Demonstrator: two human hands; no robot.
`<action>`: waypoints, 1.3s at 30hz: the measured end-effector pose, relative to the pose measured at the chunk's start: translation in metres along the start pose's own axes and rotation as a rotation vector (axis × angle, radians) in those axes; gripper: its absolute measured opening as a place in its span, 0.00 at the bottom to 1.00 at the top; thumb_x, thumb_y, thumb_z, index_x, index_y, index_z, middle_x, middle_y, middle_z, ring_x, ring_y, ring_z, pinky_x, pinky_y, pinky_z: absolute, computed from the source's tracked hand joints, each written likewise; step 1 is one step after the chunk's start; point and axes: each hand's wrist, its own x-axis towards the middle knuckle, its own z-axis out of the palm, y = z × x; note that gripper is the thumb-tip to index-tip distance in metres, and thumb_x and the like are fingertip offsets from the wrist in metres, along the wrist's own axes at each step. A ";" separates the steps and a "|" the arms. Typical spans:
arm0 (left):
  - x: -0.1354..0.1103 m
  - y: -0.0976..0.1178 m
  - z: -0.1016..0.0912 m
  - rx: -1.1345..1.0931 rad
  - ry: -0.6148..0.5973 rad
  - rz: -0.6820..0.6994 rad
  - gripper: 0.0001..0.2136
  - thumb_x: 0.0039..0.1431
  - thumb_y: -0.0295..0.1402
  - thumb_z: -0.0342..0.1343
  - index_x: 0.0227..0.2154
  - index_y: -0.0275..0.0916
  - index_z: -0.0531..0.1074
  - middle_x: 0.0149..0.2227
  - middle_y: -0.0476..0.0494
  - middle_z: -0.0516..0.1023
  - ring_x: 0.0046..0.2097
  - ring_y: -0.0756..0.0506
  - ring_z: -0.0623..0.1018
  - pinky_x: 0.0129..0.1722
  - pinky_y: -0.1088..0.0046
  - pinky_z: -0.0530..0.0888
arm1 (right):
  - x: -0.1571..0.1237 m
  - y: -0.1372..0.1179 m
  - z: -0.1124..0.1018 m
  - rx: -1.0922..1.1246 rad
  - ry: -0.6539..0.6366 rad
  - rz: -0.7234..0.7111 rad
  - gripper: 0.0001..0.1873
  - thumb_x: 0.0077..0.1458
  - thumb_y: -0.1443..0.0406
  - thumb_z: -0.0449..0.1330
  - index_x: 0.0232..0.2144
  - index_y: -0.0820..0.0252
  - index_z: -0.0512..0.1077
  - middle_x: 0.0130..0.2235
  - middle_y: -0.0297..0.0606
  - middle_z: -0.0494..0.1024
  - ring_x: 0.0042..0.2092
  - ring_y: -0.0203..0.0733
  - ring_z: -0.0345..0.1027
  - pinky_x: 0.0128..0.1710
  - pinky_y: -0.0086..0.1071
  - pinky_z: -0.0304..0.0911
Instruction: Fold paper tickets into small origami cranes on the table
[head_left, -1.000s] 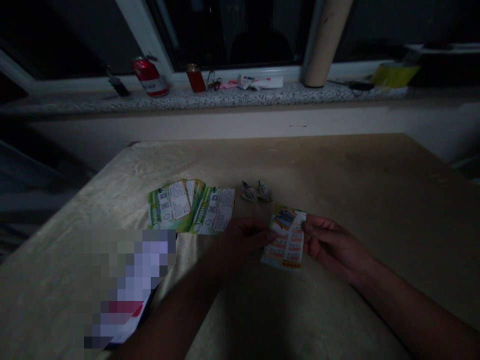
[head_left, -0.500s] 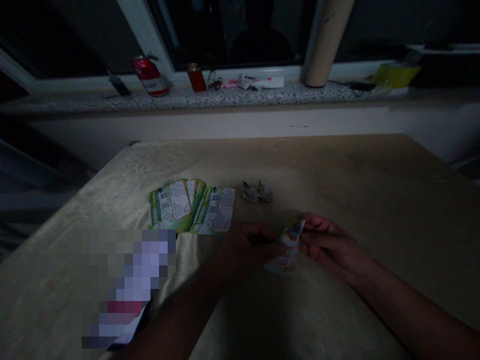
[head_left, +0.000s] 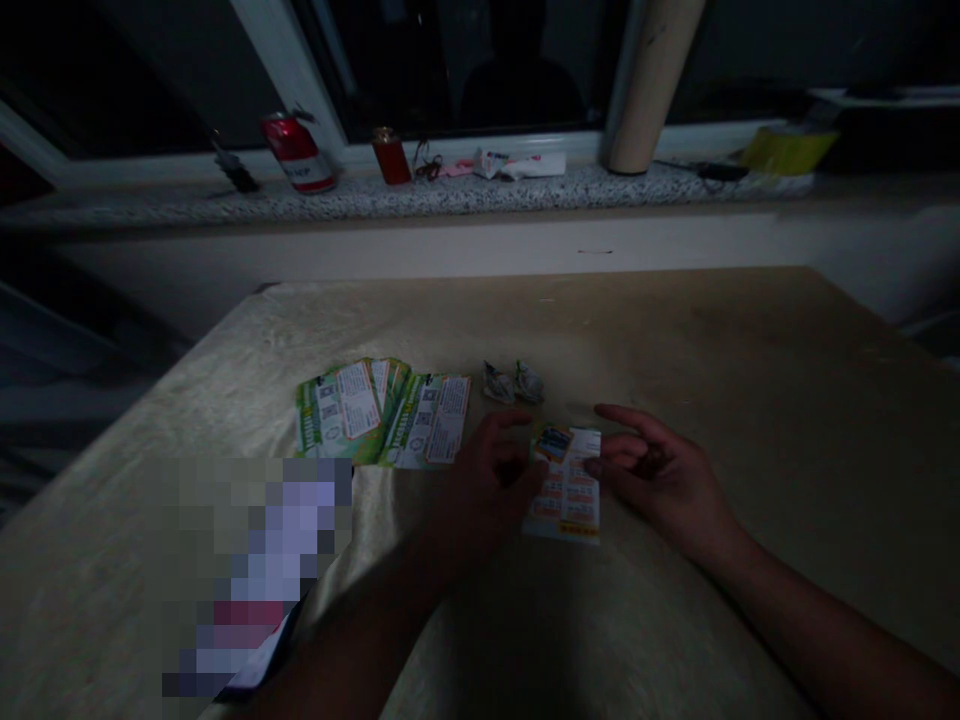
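A small printed paper card (head_left: 577,490), white with rows of orange text and a dark blue patch at its top left, is held up flat between my two hands. My left hand (head_left: 495,480) grips its left edge, thumb on the front. At the right edge my right hand (head_left: 667,475) pinches it between thumb and curled fingers, its index finger stretched out. Just beyond lie two small crumpled wrappers (head_left: 497,382) side by side. To the left, several green and white printed cards (head_left: 427,422) lie fanned and overlapping.
A blurred-out flat object (head_left: 277,560), possibly a phone, lies on the table (head_left: 712,340) beside my left forearm. Along the stone windowsill (head_left: 450,198) stand a red can (head_left: 296,152), a small red bottle (head_left: 391,157), a cardboard tube (head_left: 649,100) and a yellow item (head_left: 787,150).
The card, earlier tilted and partly folded, has turned to face me and spread flat. My right index finger has stretched out, and my left fingers have lifted slightly.
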 end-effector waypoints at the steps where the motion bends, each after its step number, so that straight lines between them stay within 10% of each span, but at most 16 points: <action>1: 0.000 0.001 0.000 0.005 0.001 0.004 0.21 0.60 0.33 0.61 0.55 0.39 0.64 0.31 0.49 0.83 0.33 0.45 0.83 0.31 0.73 0.78 | 0.000 0.000 0.000 -0.010 0.001 -0.007 0.29 0.48 0.65 0.75 0.52 0.52 0.73 0.31 0.30 0.84 0.29 0.38 0.78 0.30 0.31 0.75; 14: 0.002 -0.001 -0.001 -0.245 0.148 0.047 0.21 0.57 0.34 0.65 0.52 0.40 0.67 0.31 0.50 0.84 0.34 0.44 0.85 0.32 0.71 0.82 | -0.006 -0.010 0.002 -0.083 -0.072 -0.225 0.05 0.59 0.66 0.66 0.39 0.55 0.80 0.31 0.34 0.85 0.32 0.38 0.80 0.32 0.27 0.77; 27: -0.011 0.003 0.003 0.154 0.255 0.221 0.27 0.58 0.37 0.64 0.60 0.42 0.68 0.33 0.49 0.86 0.42 0.43 0.85 0.45 0.66 0.81 | -0.006 -0.008 0.001 -0.148 -0.074 -0.224 0.03 0.55 0.66 0.69 0.35 0.56 0.80 0.30 0.36 0.85 0.30 0.37 0.79 0.31 0.26 0.75; 39: -0.007 -0.007 0.005 0.068 -0.042 -0.015 0.13 0.57 0.40 0.62 0.39 0.39 0.84 0.37 0.42 0.87 0.36 0.41 0.86 0.36 0.66 0.81 | -0.006 -0.003 -0.002 -0.121 -0.162 -0.149 0.01 0.57 0.65 0.68 0.32 0.55 0.81 0.30 0.34 0.86 0.31 0.36 0.80 0.32 0.25 0.74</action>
